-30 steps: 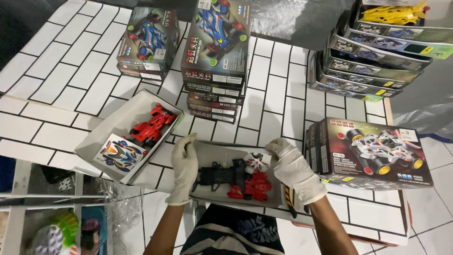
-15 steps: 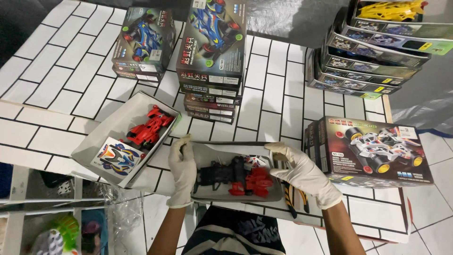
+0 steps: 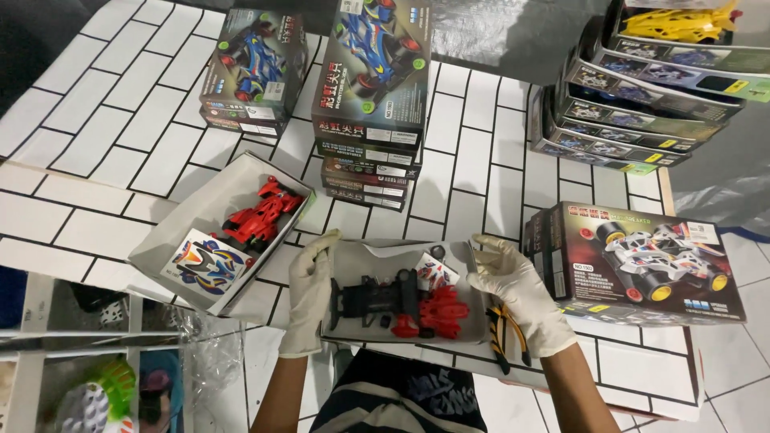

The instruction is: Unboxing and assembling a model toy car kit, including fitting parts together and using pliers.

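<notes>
In the head view, both hands wear pale gloves and hold a shallow open box (image 3: 377, 261) at the lower middle of the frame, on the tiled worktop (image 3: 80, 152). The left hand (image 3: 309, 293) grips the left wall of this box, with fingers laid flat along it. The right hand (image 3: 517, 293) grips the right wall, with fingers spread a little over the edge. Inside the box lie a black car chassis (image 3: 373, 297) and red plastic parts (image 3: 433, 313), touching each other, and a small sticker sheet (image 3: 433, 273) just above them.

To the left of it, in the middle left of the frame, stands a second open box (image 3: 164, 240) with a red car body (image 3: 261, 212) and a coloured sticker sheet (image 3: 204, 261) inside. At the upper middle stands a stack of closed car-kit boxes (image 3: 369, 96), and beside it, more to the left, a lower stack (image 3: 253, 72). At the upper right is another stack (image 3: 642, 88), with a yellow car body (image 3: 682, 20) on top. At the middle right, just beside the right hand, lies a closed box with a white car picture (image 3: 650, 265)
</notes>
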